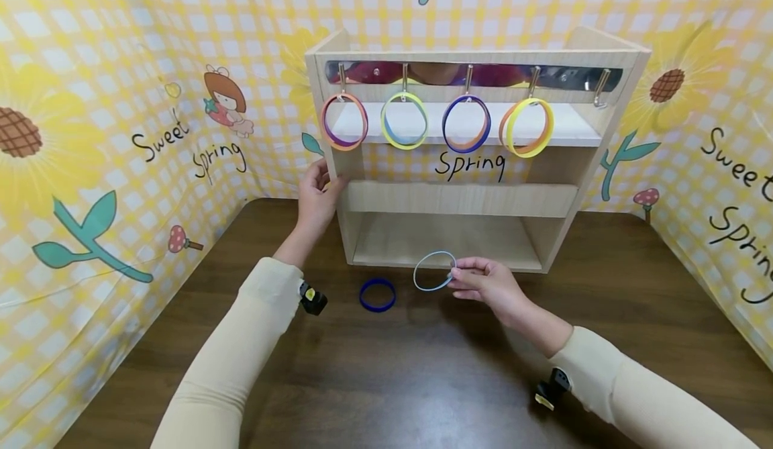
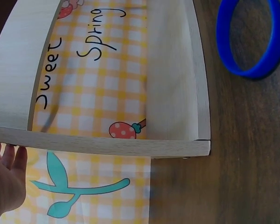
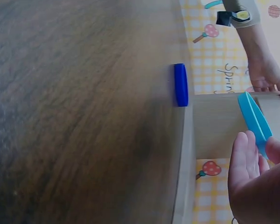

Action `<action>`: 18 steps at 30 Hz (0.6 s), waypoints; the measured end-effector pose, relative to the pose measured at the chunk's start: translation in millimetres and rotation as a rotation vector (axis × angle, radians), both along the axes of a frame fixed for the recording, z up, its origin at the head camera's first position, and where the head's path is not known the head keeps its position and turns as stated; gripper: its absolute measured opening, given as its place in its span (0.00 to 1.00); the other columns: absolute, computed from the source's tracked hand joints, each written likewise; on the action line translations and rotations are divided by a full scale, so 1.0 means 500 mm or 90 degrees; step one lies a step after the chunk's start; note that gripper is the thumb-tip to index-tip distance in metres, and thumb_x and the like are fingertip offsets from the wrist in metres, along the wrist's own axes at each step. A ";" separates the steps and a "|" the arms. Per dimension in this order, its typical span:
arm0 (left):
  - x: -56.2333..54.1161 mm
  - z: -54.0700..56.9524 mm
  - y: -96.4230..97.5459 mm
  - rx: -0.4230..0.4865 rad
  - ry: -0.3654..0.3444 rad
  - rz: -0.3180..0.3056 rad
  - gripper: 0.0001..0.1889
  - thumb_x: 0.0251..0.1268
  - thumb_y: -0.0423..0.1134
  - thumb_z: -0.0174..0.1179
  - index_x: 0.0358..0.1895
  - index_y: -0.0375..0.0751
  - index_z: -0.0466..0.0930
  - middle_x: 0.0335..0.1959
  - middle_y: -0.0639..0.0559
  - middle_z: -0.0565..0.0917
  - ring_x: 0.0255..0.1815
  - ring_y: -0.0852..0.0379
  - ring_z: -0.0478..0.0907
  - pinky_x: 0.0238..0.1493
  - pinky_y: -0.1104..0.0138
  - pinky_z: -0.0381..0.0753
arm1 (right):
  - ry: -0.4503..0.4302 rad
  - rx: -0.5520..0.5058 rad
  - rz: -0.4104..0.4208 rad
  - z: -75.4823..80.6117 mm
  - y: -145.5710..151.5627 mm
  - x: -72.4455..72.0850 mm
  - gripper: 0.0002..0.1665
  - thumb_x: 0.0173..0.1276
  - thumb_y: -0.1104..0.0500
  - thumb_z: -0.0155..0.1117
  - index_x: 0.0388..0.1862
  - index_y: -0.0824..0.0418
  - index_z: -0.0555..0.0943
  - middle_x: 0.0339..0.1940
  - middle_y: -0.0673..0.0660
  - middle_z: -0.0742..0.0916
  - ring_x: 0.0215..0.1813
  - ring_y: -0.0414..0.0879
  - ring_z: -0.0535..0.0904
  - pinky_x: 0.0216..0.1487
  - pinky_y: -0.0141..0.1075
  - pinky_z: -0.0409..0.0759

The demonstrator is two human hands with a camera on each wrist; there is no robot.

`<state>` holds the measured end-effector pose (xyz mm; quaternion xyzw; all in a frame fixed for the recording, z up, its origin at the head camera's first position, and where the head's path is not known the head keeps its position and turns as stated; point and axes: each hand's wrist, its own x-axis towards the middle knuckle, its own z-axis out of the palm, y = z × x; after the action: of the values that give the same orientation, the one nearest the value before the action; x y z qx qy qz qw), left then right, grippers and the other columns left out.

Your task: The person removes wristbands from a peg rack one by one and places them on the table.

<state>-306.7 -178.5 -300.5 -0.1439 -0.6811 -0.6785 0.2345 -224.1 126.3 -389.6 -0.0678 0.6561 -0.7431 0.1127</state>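
Between thumb and fingers, my right hand (image 1: 492, 289) pinches a light blue silicone wristband (image 3: 255, 122) by its edge, in front of the rack's lower shelf. My left hand (image 1: 317, 197) grips the left side panel of a wooden rack (image 1: 461, 199), thumb at the front edge and fingertips on the outer face. A dark blue wristband (image 1: 377, 309) lies flat on the table between the hands, near the rack's base. Wristbands hang from hooks along the top: orange-purple (image 1: 324, 127), yellow-green with blue (image 1: 383, 127), dark blue with orange (image 1: 445, 130), and yellow with orange (image 1: 551, 127).
At the rack's top right, the last hook (image 1: 602, 88) carries no band. A shiny metal strip (image 1: 570, 76) backs the hooks. Brown wooden table (image 1: 386, 382) spreads in front, with checked yellow cloth (image 1: 199, 46) around the back and sides.
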 end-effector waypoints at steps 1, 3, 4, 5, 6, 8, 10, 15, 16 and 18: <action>0.000 0.002 0.000 -0.001 0.003 -0.001 0.22 0.63 0.25 0.57 0.60 0.20 0.68 0.50 0.36 0.77 0.57 0.37 0.73 0.46 0.68 0.76 | -0.004 0.002 0.004 -0.002 -0.001 -0.002 0.17 0.68 0.69 0.61 0.53 0.77 0.72 0.41 0.60 0.85 0.41 0.50 0.85 0.43 0.40 0.83; -0.001 0.004 0.001 -0.002 0.008 -0.004 0.22 0.63 0.25 0.56 0.60 0.20 0.68 0.53 0.29 0.75 0.58 0.35 0.72 0.46 0.68 0.76 | -0.013 0.004 0.009 -0.008 -0.004 -0.007 0.18 0.68 0.69 0.61 0.53 0.78 0.71 0.41 0.61 0.85 0.41 0.49 0.85 0.44 0.41 0.83; -0.002 0.005 0.001 -0.003 0.010 -0.007 0.22 0.63 0.25 0.56 0.60 0.19 0.67 0.55 0.26 0.74 0.58 0.34 0.71 0.46 0.68 0.75 | -0.016 0.006 0.013 -0.012 -0.006 -0.009 0.19 0.68 0.69 0.62 0.54 0.79 0.71 0.41 0.62 0.85 0.40 0.49 0.85 0.44 0.41 0.83; -0.003 0.005 0.001 -0.004 0.011 -0.008 0.22 0.63 0.25 0.56 0.60 0.20 0.68 0.56 0.25 0.73 0.59 0.33 0.71 0.46 0.68 0.75 | -0.019 0.008 0.016 -0.015 -0.007 -0.010 0.20 0.68 0.69 0.62 0.54 0.79 0.70 0.41 0.62 0.85 0.40 0.48 0.85 0.44 0.41 0.83; -0.003 0.005 0.001 -0.006 0.011 -0.007 0.22 0.63 0.25 0.56 0.60 0.20 0.67 0.56 0.24 0.72 0.59 0.33 0.71 0.47 0.67 0.75 | -0.022 0.009 0.020 -0.019 -0.008 -0.012 0.21 0.68 0.68 0.62 0.54 0.80 0.70 0.42 0.63 0.85 0.40 0.48 0.85 0.44 0.41 0.82; -0.003 0.004 0.000 -0.008 0.008 -0.008 0.22 0.64 0.25 0.56 0.61 0.20 0.67 0.56 0.25 0.73 0.59 0.33 0.70 0.47 0.67 0.75 | -0.030 0.013 0.025 -0.027 -0.012 -0.014 0.22 0.68 0.69 0.62 0.56 0.80 0.69 0.42 0.63 0.85 0.41 0.48 0.85 0.45 0.42 0.82; -0.003 0.002 -0.001 -0.014 0.001 -0.005 0.22 0.64 0.25 0.56 0.61 0.21 0.68 0.55 0.29 0.75 0.59 0.36 0.71 0.48 0.67 0.76 | -0.039 0.019 0.031 -0.035 -0.015 -0.016 0.23 0.68 0.69 0.61 0.57 0.81 0.69 0.41 0.63 0.85 0.40 0.48 0.85 0.45 0.42 0.82; -0.002 -0.004 -0.004 -0.019 -0.008 0.000 0.21 0.65 0.25 0.56 0.60 0.23 0.69 0.52 0.39 0.77 0.57 0.42 0.74 0.48 0.66 0.76 | -0.059 0.041 0.047 -0.056 -0.028 -0.024 0.23 0.69 0.69 0.59 0.58 0.82 0.68 0.38 0.61 0.86 0.40 0.50 0.85 0.45 0.44 0.82; -0.002 -0.005 -0.004 -0.017 -0.008 0.000 0.21 0.65 0.25 0.56 0.60 0.23 0.69 0.52 0.39 0.77 0.56 0.44 0.75 0.47 0.66 0.76 | -0.062 0.045 0.051 -0.059 -0.030 -0.026 0.23 0.69 0.69 0.59 0.58 0.82 0.68 0.37 0.60 0.86 0.41 0.51 0.85 0.45 0.44 0.82; -0.002 -0.006 -0.004 -0.018 -0.006 0.000 0.21 0.65 0.26 0.56 0.60 0.23 0.70 0.52 0.38 0.77 0.55 0.46 0.75 0.48 0.66 0.77 | -0.066 0.052 0.055 -0.064 -0.033 -0.029 0.22 0.69 0.69 0.58 0.58 0.81 0.68 0.35 0.59 0.86 0.41 0.51 0.85 0.45 0.45 0.82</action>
<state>-307.8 -180.5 -303.3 -0.1442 -0.6917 -0.6695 0.2291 -238.6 109.7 -421.4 -0.0527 0.6756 -0.7128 0.1810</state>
